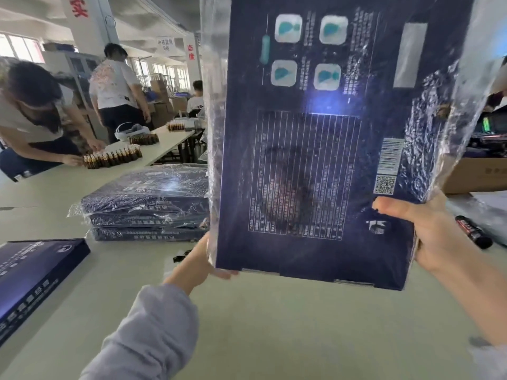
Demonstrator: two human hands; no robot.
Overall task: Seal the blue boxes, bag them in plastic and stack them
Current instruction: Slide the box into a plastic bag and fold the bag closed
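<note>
Bagging: left hand [204, 261] and right hand [428, 231] clasp the blue box's [315, 160] lower corners, plastic bag [452, 105] nearly on; next, probably onto the stack [148, 204].

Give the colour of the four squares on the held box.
Pale squares, teal shapes, on the box; head view.

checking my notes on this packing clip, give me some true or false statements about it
1. The left hand and right hand hold the dark blue flat cardboard box upright. True.
2. The stack of plastic-bagged blue boxes lies right of it. False: left.
3. The flat blue box at the left edge of the pale table is bagged. False: bare.
4. A black and red marker lies near the right hand. True.
</note>
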